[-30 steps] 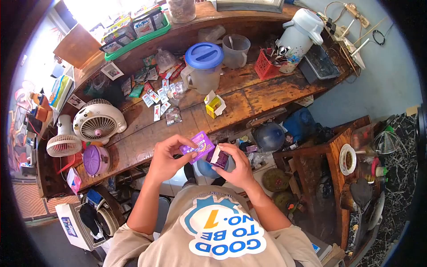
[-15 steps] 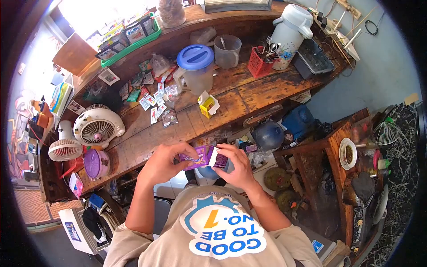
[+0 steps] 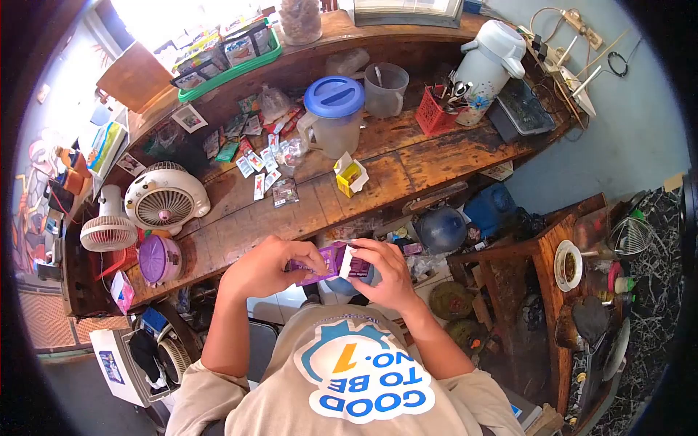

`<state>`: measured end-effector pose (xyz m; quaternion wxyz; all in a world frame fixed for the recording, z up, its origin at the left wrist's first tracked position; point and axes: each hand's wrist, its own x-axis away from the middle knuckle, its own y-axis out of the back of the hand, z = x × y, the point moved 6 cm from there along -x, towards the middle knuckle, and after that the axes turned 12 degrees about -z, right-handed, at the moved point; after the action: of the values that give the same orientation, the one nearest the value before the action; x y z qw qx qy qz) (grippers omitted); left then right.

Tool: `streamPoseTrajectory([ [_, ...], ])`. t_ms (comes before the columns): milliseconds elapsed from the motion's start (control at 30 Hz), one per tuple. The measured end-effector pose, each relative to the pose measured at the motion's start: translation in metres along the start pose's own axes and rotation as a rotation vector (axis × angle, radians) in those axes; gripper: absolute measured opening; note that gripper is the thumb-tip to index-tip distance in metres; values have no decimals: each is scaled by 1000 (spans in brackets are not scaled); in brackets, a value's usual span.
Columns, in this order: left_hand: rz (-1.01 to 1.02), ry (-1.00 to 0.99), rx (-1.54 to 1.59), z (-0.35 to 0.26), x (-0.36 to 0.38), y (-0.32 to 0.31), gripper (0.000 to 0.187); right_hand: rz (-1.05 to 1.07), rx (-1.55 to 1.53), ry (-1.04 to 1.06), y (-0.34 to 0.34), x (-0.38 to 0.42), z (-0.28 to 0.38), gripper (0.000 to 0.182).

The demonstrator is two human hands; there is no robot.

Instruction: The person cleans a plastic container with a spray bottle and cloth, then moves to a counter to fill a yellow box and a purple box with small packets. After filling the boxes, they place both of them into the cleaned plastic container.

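Observation:
In front of my chest, a purple printed packet point(image 3: 324, 263) and a dark purple carton point(image 3: 358, 267) with a white flap point(image 3: 345, 262) sit together between my hands. My left hand point(image 3: 263, 266) has its thumb and fingers curled on the packet's left part. Closed round the carton at the right is my right hand point(image 3: 383, 272), its fingers over the top beside the white flap. Beyond them on the wooden counter point(image 3: 298, 221) stands an opened yellow box point(image 3: 350, 179) with its flaps up. Small sachets point(image 3: 259, 186) lie scattered to its left.
A lidded pitcher point(image 3: 334, 116), a clear jug point(image 3: 385, 91), a red utensil basket point(image 3: 436, 112) and an air pot point(image 3: 491, 62) stand farther back. Two fans point(image 3: 166, 203) and a purple-lidded tub point(image 3: 156, 261) occupy the left end. A wooden stand point(image 3: 549, 291) with cookware is at right.
The view has shifted slightly, moving the counter's things a little right in the picture. The purple packet has tilted, and my left fingers now reach farther over its printed front.

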<state>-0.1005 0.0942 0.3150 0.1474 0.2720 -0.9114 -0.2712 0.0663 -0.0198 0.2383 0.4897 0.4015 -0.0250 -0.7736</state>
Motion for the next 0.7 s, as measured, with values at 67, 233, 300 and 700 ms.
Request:
streamPoseTrajectory([
  [67,20,-20,30,4,0,-1,32,11,-4,9,-1,-2,1,59],
  [233,91,-11,34,2,-3,-3,30,37,-8,24,-8,-3,-1,61],
  [300,92,-19,53,3,-5,-5,29,28,-85,-10,-10,-2,-4,63],
  [700,57,-67,64,-6,-14,-6,25,116,-128,-145,-8,-9,-10,59],
])
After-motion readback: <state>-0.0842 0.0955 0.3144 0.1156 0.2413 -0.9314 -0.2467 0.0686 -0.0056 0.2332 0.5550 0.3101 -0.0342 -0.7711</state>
